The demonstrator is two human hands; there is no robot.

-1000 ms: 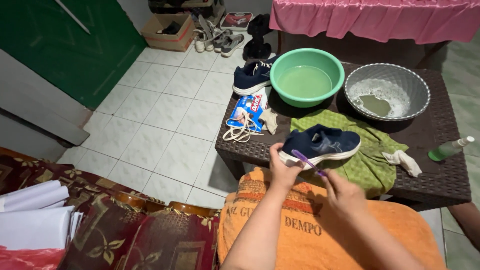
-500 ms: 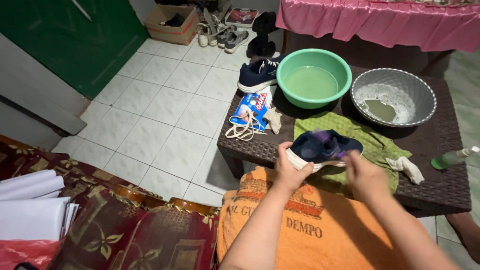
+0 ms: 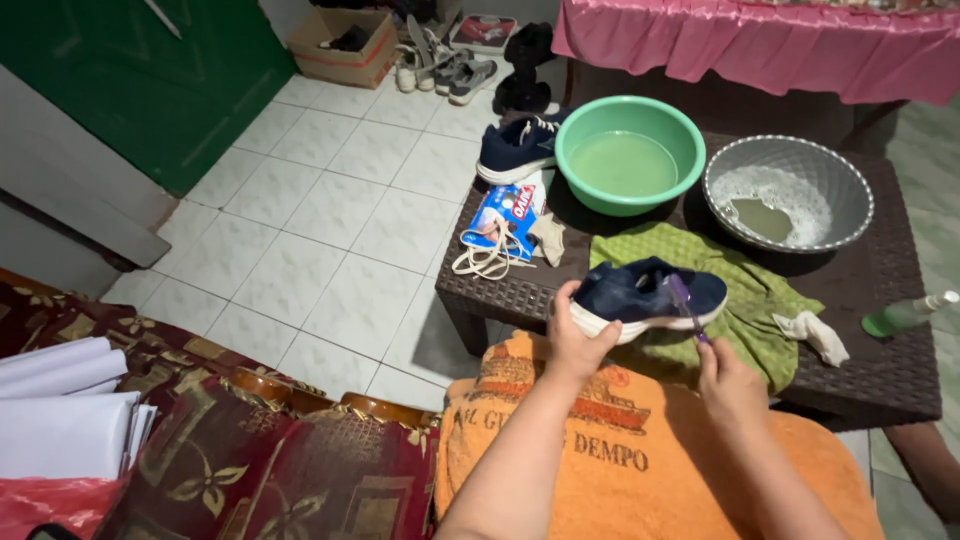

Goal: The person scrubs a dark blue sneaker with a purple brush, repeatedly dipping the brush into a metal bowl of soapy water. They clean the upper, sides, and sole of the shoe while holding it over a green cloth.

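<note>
The navy shoe (image 3: 648, 295) with its white sole is held over the green cloth (image 3: 745, 300) on the dark wicker table (image 3: 880, 370). The left hand (image 3: 578, 338) is closed around its heel end. The right hand (image 3: 728, 382) is closed on a purple-handled brush (image 3: 684, 303), whose head lies against the shoe's side.

Change noted: a second ago the shoe sat with its upper facing the camera and both hands met at its near edge. It now lies turned more onto its side, the left hand has shifted to the heel, and the brush has come up onto the upper. Judgement: scrubbing of the upper is under way. Whether the bristles actually press in cannot be told at this size.

Packages and labels: a blue-and-white pouch (image 3: 505, 215) with a red mark lies at the table's left edge, beside loose white laces (image 3: 480, 262). A brown cardboard box (image 3: 345, 45) stands on the tiled floor by the green door (image 3: 150, 80). The orange towel (image 3: 620, 460) on the lap bears dark block lettering.

Also present: green basin (image 3: 630, 110) of water, metal bowl (image 3: 785, 150) with suds, second navy shoe (image 3: 515, 150), clear bottle (image 3: 905, 315) at right.
</note>
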